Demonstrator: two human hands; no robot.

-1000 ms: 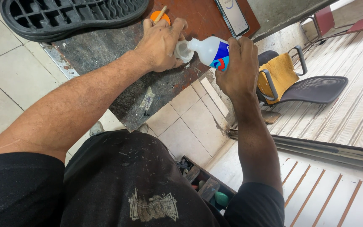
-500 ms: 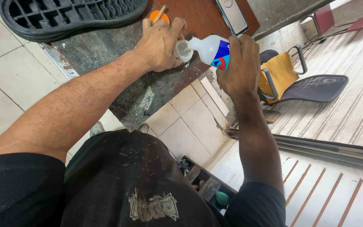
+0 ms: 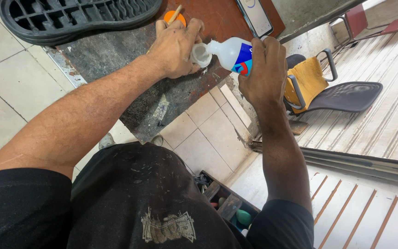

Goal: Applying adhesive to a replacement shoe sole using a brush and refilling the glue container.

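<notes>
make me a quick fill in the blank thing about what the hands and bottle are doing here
1. The right hand holds a white plastic ____ with a blue and red label.
2. The left hand grips the bottle's ____ at its neck.
3. At the top left of the worktop lies a black shoe ____.
4. Past the counter edge, on the right, stands a dark chair with a ____ cloth on it.

Missing words: bottle; cap; sole; yellow

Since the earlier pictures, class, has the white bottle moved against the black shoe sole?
No. The white bottle lies as before in the right hand, its cap in the left hand, equally far from the black shoe sole.
</notes>
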